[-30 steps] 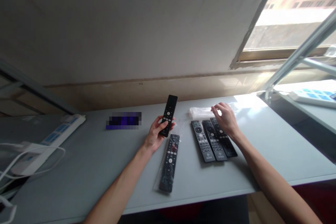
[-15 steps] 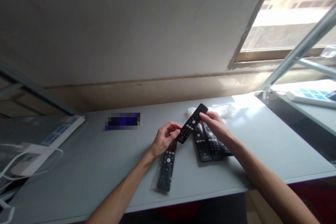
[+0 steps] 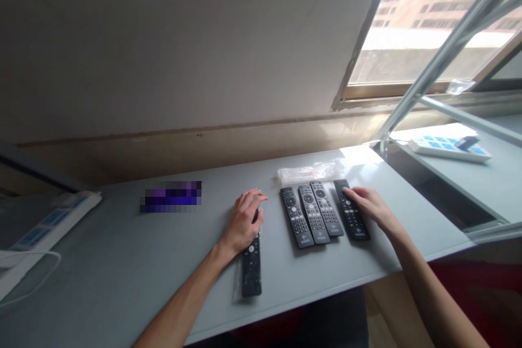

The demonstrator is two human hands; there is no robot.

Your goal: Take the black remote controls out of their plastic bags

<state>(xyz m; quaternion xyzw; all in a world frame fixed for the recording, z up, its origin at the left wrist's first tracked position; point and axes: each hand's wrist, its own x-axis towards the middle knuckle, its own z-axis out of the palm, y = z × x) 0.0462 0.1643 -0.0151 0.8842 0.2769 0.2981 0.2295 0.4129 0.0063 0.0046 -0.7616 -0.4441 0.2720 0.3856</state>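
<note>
Three black remotes [image 3: 310,212] lie side by side on the grey table [image 3: 122,261]. A further black remote [image 3: 351,216] lies just right of them, and my right hand [image 3: 369,205] rests on it, fingers laid over its top half. My left hand [image 3: 243,221] lies with fingers stretched over the far end of a bagged remote [image 3: 251,267], which sits in a clear plastic sleeve near the table's front edge.
A pile of clear plastic bags [image 3: 310,172] lies behind the row of remotes. A white power strip [image 3: 44,223] with a cable sits at the far left. Another power strip [image 3: 446,147] lies on a second surface at the right, under a metal frame by the window.
The remote held between both hands half a second ago now lies on the table right of the three. My left hand has dropped onto the bagged remote. The view has shifted right.
</note>
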